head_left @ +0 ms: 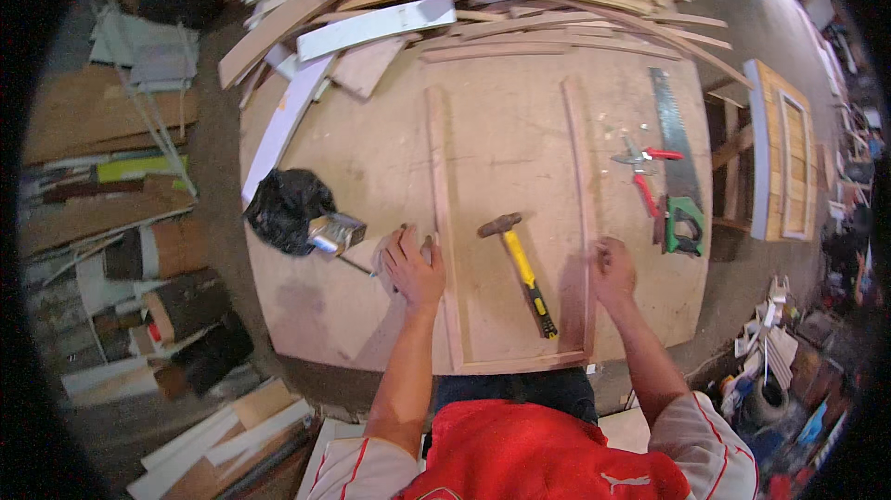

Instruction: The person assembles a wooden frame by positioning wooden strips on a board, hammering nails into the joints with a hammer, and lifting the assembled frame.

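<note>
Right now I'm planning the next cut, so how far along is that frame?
Two long strips and a short bottom piece already lie as three sides. In hand: the left hand rests beside the left strip, the right hand on the right strip. The top stays open; the hammer lies idle inside.

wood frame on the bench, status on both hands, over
Left hand flat on the left strip. Right hand pressing the right strip. Neither hand gripping a tool. Hammer lies between the strips, untouched; pliers and saw off right.
</note>
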`<action>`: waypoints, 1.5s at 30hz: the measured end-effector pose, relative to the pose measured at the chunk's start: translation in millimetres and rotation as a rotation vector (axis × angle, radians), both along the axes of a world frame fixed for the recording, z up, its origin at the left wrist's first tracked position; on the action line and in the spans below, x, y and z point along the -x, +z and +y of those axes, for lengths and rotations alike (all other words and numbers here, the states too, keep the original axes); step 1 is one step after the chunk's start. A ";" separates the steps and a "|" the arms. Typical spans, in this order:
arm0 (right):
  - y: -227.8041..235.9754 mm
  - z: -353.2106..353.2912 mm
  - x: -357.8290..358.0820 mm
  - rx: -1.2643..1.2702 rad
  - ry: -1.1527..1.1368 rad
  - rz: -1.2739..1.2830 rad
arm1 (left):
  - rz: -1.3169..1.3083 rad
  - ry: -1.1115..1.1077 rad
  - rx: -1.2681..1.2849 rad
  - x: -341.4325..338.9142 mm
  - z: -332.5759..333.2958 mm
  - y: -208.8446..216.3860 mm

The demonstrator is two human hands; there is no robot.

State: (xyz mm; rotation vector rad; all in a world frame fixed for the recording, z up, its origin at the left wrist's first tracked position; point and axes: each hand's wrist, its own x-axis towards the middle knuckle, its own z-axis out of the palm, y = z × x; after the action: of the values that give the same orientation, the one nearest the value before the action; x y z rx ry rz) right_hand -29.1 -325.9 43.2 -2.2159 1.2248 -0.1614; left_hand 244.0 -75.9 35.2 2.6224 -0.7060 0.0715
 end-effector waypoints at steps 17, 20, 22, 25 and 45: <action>53.0 222.0 -239.5 0.110 0.820 -0.268 | 0.074 0.469 0.022 -131.6 179.3 -28.9; 23.4 258.2 -313.5 0.312 0.639 -0.248 | 0.178 0.187 -0.104 -169.5 188.1 -36.2; 23.1 262.2 -349.7 0.201 0.634 -0.125 | 0.156 0.109 -0.100 -190.3 194.6 -41.3; 15.2 264.9 -368.0 0.192 0.630 -0.073 | 0.175 0.017 -0.060 -218.7 182.8 -43.3; 42.0 197.6 -333.2 -0.034 0.174 0.146 | 0.201 -0.136 0.040 -206.3 120.7 1.2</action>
State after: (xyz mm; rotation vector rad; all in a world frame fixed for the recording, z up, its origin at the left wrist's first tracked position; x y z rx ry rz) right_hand 304.2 -128.3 85.2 -2.3242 1.0939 0.0915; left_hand 450.3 44.7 36.4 2.4919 -0.7999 -0.2129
